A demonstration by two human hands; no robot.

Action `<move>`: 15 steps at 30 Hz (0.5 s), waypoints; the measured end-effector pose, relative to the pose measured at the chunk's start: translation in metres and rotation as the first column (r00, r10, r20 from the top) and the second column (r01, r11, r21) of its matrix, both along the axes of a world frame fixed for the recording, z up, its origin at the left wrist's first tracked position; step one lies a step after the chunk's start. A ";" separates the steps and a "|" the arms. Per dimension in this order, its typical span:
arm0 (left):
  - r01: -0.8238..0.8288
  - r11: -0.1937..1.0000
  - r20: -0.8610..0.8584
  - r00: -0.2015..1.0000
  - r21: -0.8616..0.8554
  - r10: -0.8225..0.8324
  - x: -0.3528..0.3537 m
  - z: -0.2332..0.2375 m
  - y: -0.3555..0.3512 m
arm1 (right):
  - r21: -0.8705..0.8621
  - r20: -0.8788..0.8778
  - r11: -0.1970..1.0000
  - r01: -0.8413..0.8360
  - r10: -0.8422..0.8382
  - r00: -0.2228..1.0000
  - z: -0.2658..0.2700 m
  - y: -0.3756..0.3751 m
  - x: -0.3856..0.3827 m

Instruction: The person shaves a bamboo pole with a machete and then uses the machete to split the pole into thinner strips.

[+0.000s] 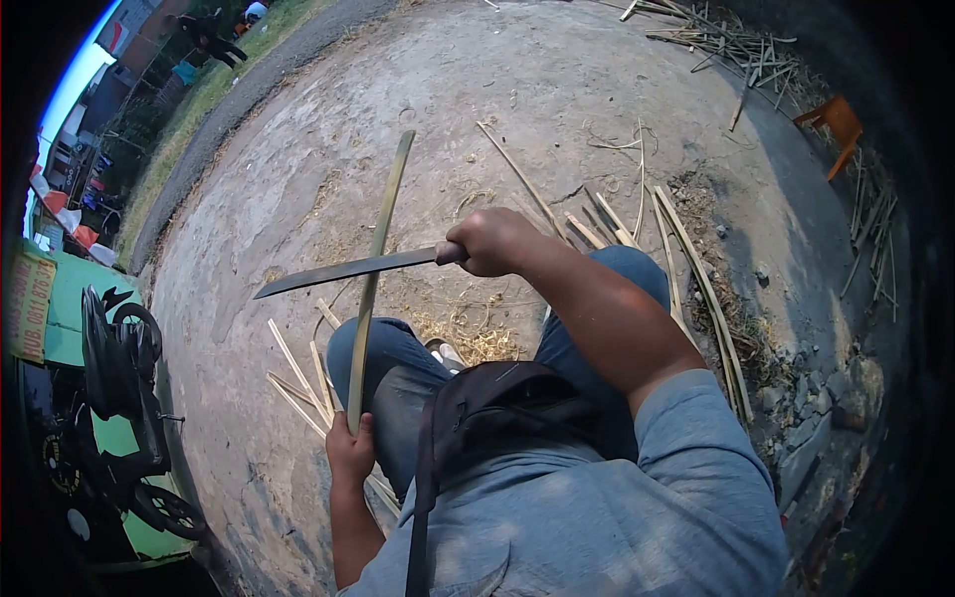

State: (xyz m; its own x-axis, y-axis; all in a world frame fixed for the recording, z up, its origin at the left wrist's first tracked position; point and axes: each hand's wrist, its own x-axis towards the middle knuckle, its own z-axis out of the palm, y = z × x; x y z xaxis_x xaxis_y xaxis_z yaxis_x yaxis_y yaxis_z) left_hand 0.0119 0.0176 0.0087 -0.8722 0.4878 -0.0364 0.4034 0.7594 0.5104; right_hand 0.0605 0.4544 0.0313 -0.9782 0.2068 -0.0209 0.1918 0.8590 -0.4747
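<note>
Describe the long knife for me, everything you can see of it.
The long knife has a dark, metal-looking blade that tapers to a point, and a short, brownish handle, perhaps wood. The right hand is closed around the handle. The knife is held out in front of the knees, its tip pointing to the person's left. The blade crosses the greenish strip held in the left hand; from this one view, I can't tell whether they touch.

Rough concrete ground (pixel 249 219), pale shavings (pixel 482 336), thin strips (pixel 712 284)
</note>
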 end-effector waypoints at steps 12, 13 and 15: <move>-0.025 1.000 0.015 1.000 -0.006 0.025 -0.002 -0.007 -0.005 | 0.060 0.008 0.981 -0.182 0.182 0.983 0.003 -0.012 -0.003; -0.030 1.000 0.026 0.999 -0.003 0.030 -0.002 -0.008 -0.005 | 0.034 0.002 0.988 -0.152 0.152 0.988 0.004 -0.007 -0.002; -0.030 1.000 0.028 0.999 -0.009 0.030 -0.002 -0.006 -0.004 | -0.005 -0.089 0.995 -0.099 0.098 0.991 -0.001 0.006 -0.001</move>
State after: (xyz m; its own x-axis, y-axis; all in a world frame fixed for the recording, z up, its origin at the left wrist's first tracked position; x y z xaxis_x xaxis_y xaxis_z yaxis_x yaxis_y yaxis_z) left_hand 0.0096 0.0137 0.0027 -0.8850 0.4611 -0.0652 0.3659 0.7751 0.5152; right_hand 0.0596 0.4603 0.0301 -0.9918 0.1100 0.0654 0.0635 0.8669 -0.4945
